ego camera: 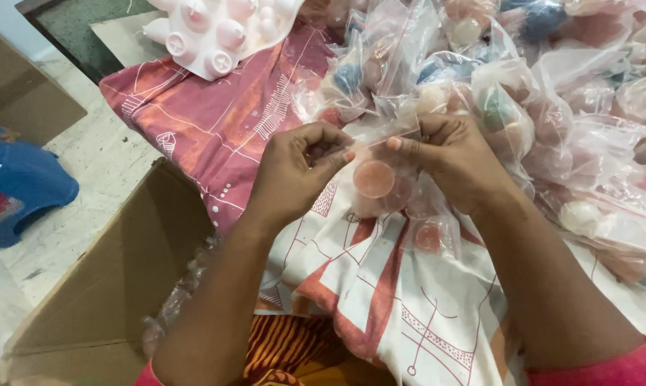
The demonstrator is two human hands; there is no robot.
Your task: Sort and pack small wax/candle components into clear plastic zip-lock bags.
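Cardboard box (101,300) sits at your far left. Your left hand (294,175) and right hand (455,161) both pinch the clear bag's (380,179) top edge, running sideways between them, its peach disc (373,179) hanging centred below.

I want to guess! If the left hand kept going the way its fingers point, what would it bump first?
Probably the right hand: the left hand points straight at it across the small clear bag both pinch.

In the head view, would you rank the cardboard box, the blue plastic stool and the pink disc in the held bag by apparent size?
1. Cardboard box, largest, though nearest the camera.
2. Blue plastic stool, partly cut off.
3. Pink disc in the clear bag pinched by left hand and right hand.
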